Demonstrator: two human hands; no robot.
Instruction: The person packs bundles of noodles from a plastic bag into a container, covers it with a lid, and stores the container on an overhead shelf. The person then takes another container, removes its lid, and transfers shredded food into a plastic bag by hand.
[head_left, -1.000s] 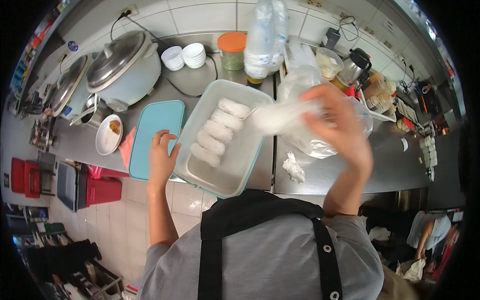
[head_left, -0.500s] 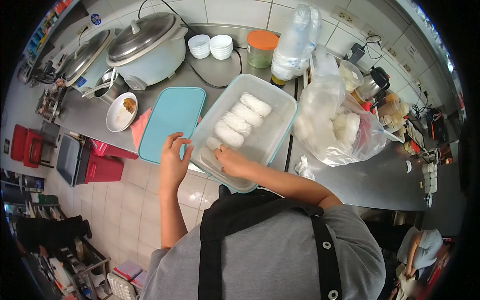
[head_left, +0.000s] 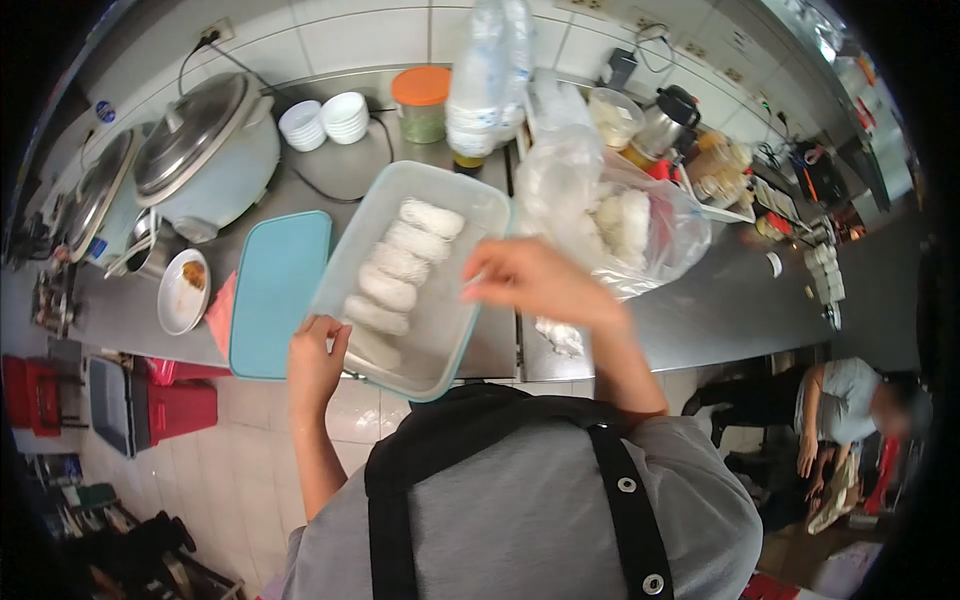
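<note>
White stringy bundles (head_left: 388, 287) lie in a slanting row along the floor of a plastic tub (head_left: 440, 335); each is a plump, rounded oblong wound from fine, matte strands, set close against its neighbour; the nearest lies in shadow by the tub's near end. Closest to the camera are a soft grey shirt (head_left: 500, 520) and a black apron strap (head_left: 632, 520) with metal eyelets; beyond these, the left hand (head_left: 316, 362) is at the tub's near left corner, fingers bent, though I cannot tell whether they grip the rim; the right hand (head_left: 540, 285) is blurred above the tub's right side, fingers curved, and I cannot tell whether it holds anything. The tub is translucent, with rounded corners and smooth walls; a flat, matte turquoise lid (head_left: 280, 295) lies just to its left, and crumpled white paper (head_left: 560, 338) lies to its right on the brushed-metal counter (head_left: 690, 330); farther on, a thin, wrinkled clear bag (head_left: 670, 240) slumps around more pale stuff; at the back stand a domed-lid cooker (head_left: 237, 165), stacked white bowls (head_left: 345, 120) and an orange-capped jar (head_left: 420, 120), before glossy wall tiles (head_left: 360, 40).
</note>
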